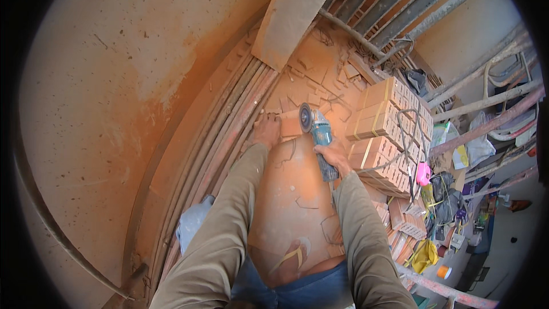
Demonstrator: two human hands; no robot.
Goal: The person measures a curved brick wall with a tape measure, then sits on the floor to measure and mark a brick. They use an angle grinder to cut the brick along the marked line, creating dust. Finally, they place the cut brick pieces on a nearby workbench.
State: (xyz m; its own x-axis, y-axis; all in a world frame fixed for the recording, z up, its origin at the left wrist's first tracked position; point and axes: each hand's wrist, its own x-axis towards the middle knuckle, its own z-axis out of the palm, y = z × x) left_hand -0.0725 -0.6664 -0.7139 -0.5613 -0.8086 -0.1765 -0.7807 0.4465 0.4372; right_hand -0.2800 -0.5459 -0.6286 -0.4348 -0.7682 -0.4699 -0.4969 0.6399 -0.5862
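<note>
Head view, and it's all hands on deck over a dusty floor (286, 194)! Right hand (337, 156) has the grinder (323, 143), fingers wrapped firmly round its teal and dark body, the disc (306, 117) up at the far end. Over on the other side, the left hand (267, 130) reaches down to the left end of a reddish brick (290, 127), fingers lying on it; whether they clasp it or merely press, I cannot tell. That brick sits on the floor between the left hand and the grinder, the disc right by its other end; contact there can't be made out. Beyond them, broken scraps (313, 87) litter the ground. Look right: a big strapped stack (372, 115) of bricks, a dark cable (402, 137) looping over it, and a pink item (423, 174) at its edge. Further down, a yellow bag (425, 256). Out left, long pipes (231, 117) run beside the stained wall (114, 51), a pale blue cloth (193, 223) near the left sleeve (220, 240). And below, a sandalled foot (293, 257)!
</note>
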